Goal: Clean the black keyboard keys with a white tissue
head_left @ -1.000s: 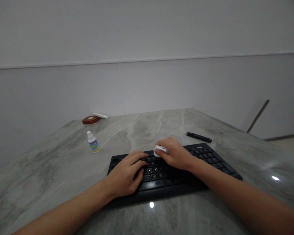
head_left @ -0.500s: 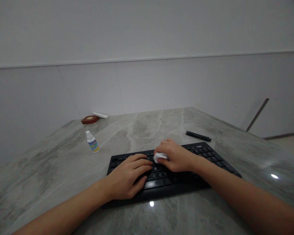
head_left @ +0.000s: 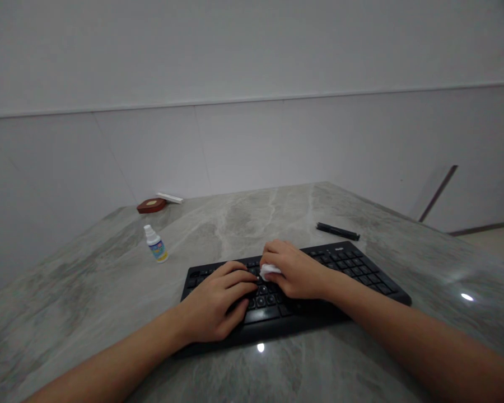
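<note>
A: Right hand (head_left: 296,271)?
B: Grip clamped on a white wad (head_left: 270,271), down at the middle keys of the keyboard (head_left: 262,313)
A: Left hand (head_left: 216,305)?
B: Palm down, keyboard's left part, fingers apart
A: Keyboard where?
B: Flat on table (head_left: 239,221), under both hands; bottle (head_left: 157,247) stands left, black stick (head_left: 338,231) lies beyond keyboard's right half

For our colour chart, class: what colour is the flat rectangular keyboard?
The flat rectangular keyboard is black; the head view shows it best.
</note>
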The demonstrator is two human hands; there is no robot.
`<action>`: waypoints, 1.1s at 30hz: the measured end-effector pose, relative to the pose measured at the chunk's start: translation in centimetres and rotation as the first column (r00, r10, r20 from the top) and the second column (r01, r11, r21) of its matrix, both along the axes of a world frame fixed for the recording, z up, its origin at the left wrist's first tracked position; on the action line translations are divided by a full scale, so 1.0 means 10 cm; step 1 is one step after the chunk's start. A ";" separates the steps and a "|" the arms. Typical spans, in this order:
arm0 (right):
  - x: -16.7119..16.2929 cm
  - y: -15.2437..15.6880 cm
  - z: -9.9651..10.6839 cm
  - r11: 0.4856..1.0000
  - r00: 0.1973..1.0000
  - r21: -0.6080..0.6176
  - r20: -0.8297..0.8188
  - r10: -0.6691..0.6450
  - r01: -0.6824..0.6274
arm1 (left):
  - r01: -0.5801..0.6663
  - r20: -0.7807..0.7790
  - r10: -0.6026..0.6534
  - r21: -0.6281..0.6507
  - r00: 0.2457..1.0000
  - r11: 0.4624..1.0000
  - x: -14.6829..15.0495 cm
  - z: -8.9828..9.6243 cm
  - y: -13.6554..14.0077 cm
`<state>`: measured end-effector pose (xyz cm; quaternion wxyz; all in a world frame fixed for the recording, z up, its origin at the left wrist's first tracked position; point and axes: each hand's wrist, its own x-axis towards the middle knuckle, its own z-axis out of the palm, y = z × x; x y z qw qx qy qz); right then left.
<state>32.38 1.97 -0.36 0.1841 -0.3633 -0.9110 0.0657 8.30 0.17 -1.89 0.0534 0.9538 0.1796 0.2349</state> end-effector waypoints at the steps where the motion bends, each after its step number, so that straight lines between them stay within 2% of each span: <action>1: 0.00 0.00 -0.01 1.000 1.000 0.004 -0.004 0.005 -0.005 | -0.002 0.006 0.002 0.000 1.000 1.000 0.00 0.00 0.00; 6: -0.01 -0.01 -0.01 1.000 1.000 -0.014 0.019 -0.023 0.024 | -0.014 0.022 0.014 -0.003 1.000 1.000 0.00 0.00 0.00; 11: -0.02 -0.01 0.02 0.995 0.998 -0.090 0.034 0.043 -0.040 | -0.013 0.016 0.013 -0.016 1.000 1.000 0.00 0.00 0.00; 15: -0.02 0.00 0.01 0.998 1.000 -0.064 0.012 -0.007 0.007 | -0.013 0.009 0.014 -0.021 1.000 1.000 -0.01 0.00 0.00; 20: -0.02 0.03 -0.03 0.993 0.998 -0.107 -0.040 0.054 -0.058 | -0.005 0.014 0.005 -0.021 1.000 1.000 -0.01 0.01 0.00; 23: -0.01 0.03 -0.02 0.994 0.998 -0.107 -0.057 0.016 -0.022 | 0.000 0.014 0.000 -0.026 1.000 1.000 0.00 0.00 0.00; 29: 0.03 0.04 0.06 0.988 0.997 -0.138 -0.018 0.071 -0.072 | -0.005 0.017 0.006 -0.019 1.000 1.000 0.00 0.00 0.00; 33: 0.04 0.06 0.05 0.993 1.000 -0.111 -0.016 0.024 -0.026 | -0.006 0.022 0.006 -0.012 1.000 1.000 0.00 0.01 -0.01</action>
